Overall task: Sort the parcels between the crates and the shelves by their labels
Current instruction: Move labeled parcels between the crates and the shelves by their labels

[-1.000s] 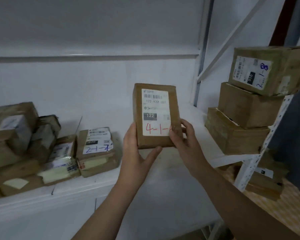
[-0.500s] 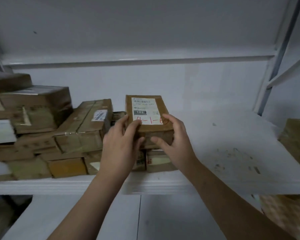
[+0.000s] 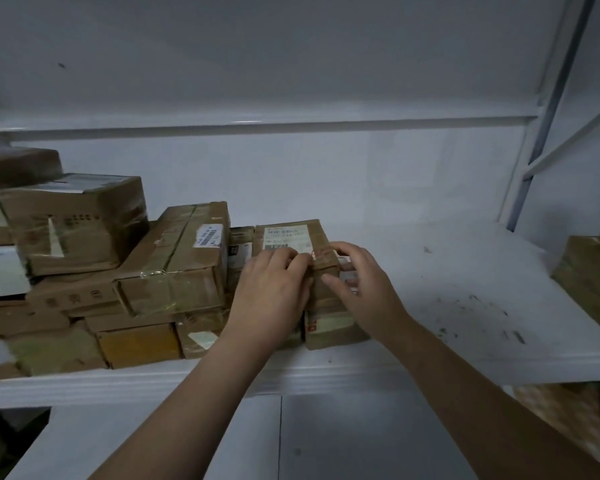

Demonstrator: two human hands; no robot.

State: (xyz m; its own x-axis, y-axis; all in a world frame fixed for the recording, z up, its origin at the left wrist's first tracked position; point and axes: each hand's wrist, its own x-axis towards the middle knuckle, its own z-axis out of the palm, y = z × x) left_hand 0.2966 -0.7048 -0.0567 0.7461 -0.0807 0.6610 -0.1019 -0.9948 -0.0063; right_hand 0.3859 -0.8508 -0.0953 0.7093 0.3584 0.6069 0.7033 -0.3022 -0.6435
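Far to the left of the left hand, a big brown box (image 3: pixel 73 223) sat on a pile. Just left of that hand lay a long box (image 3: pixel 177 261). The left hand (image 3: pixel 271 292) had its fingers curled over the near end of the parcel (image 3: pixel 291 233), holding it. The parcel lay between both hands, label up, and looked to rest on a small box (image 3: pixel 329 329). The right hand (image 3: pixel 361 289) pinched the parcel's right corner, thumb below and fingers on top. Right of that hand, the white shelf (image 3: pixel 447 289) had dark specks. Far right stood another box (image 3: pixel 589 278).
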